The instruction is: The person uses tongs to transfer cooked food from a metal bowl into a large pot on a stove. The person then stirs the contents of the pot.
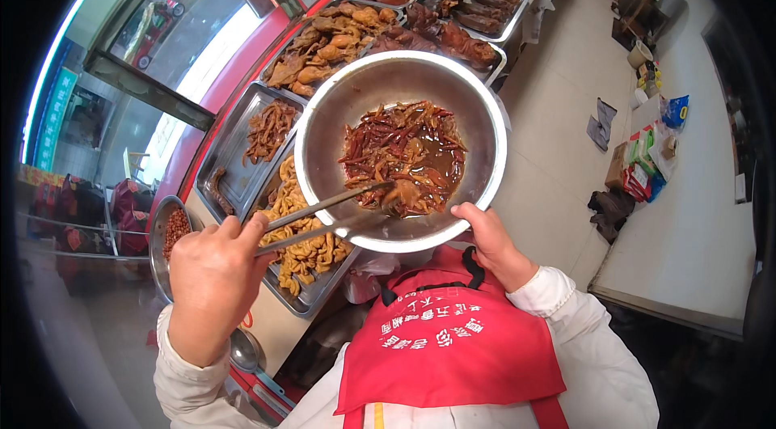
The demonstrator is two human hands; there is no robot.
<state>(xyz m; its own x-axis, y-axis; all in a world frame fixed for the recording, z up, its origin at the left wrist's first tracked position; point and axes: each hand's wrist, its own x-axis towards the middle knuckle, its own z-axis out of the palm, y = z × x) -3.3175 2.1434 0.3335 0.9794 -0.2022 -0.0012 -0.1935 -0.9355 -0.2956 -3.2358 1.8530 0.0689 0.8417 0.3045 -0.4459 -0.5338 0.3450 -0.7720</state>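
My left hand [215, 280] grips a pair of long metal tongs [330, 206]. Their tips reach inside a large stainless steel bowl [321, 126] and touch a brown piece of food [403, 193], though whether they pinch it is unclear. Dried red chilies [394, 147] lie in dark, oily sauce at the bowl's bottom. My right hand [494, 241] holds the bowl's near right rim, thumb on top, fingers hidden below. The bowl is above the food trays and in front of my red apron [448, 344].
Left of the bowl lies a metal tray [227, 144] with brown strips; below it, a tray of yellowish folded pieces [309, 253]. Trays of cooked poultry pieces [333, 44] and dark meat [479, 4] extend beyond. A bowl of peanuts [176, 232] and a ladle [244, 350] sit left.
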